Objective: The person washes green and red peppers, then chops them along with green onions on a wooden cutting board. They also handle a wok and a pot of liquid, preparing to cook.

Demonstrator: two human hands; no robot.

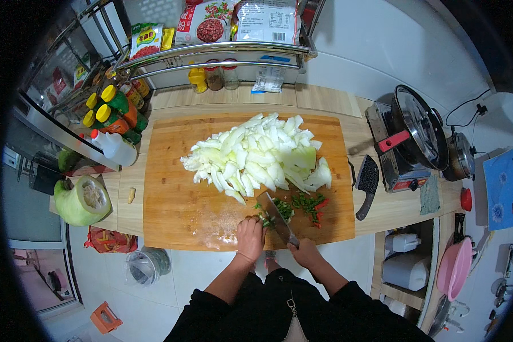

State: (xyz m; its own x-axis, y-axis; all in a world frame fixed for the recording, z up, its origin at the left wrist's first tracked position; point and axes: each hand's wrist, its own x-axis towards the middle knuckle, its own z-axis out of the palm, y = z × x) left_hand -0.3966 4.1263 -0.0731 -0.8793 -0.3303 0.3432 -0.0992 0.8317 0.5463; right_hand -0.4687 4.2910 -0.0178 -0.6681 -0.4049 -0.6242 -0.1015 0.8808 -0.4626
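Observation:
My right hand grips the handle of a cleaver, whose broad blade slants up and left over chopped greens. My left hand curls on the board just left of the blade, its fingers on pale green and white pieces that it mostly covers. Both hands are at the near edge of a wooden cutting board. To the right of the blade lie more chopped greens and red chili pieces. A large heap of sliced pale winter melon covers the board's far middle.
A cut winter melon and a ginger piece lie left of the board. On the right are a dark-bladed knife and a lidded pan on a portable stove. Spice packets fill the metal rack behind.

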